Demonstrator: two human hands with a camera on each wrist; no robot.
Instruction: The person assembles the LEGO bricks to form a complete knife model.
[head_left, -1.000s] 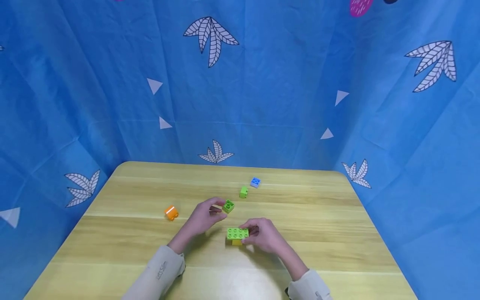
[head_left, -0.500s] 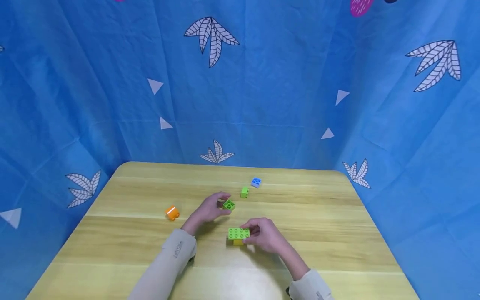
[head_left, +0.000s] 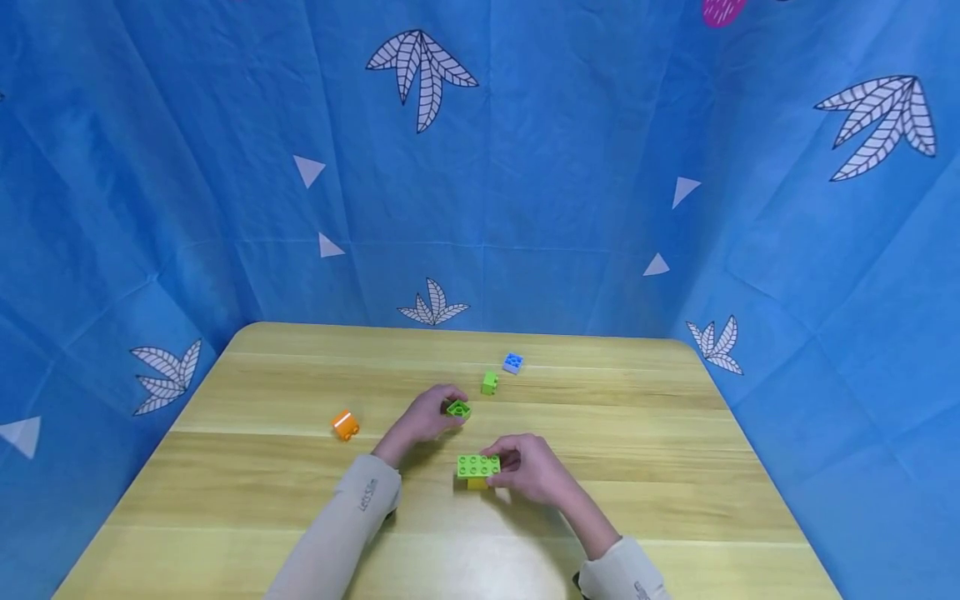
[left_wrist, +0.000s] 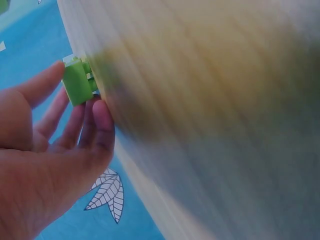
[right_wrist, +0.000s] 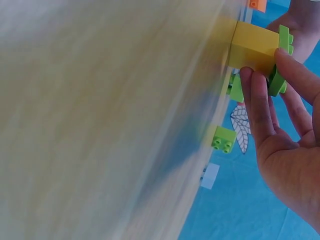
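Observation:
My left hand (head_left: 431, 414) has its thumb and fingers around a small green building brick (head_left: 459, 410), which lies with its hollow underside up. In the left wrist view, the thumb meets one edge of that green brick (left_wrist: 78, 83), fingertips sit at its other side, and its studs face the table. My right hand (head_left: 531, 469) grips the right end of a longer, eight-stud light green plate (head_left: 477, 465) that sits on a yellow block (head_left: 477, 483). In the right wrist view, the thumb touches the plate while fingertips rest against the yellow block (right_wrist: 254, 46).
Beyond the hands, a light green brick (head_left: 489, 383) lies tipped on its side, with a blue brick (head_left: 513, 363) behind it. An orange piece (head_left: 346, 426) lies left of my left hand. A blue patterned curtain (head_left: 480, 167) hangs behind the wooden table (head_left: 637, 417).
My left hand has moved forward and right, closing its fingers around the small green brick, which stays about where it was. The right hand keeps its grip on the plate and yellow block.

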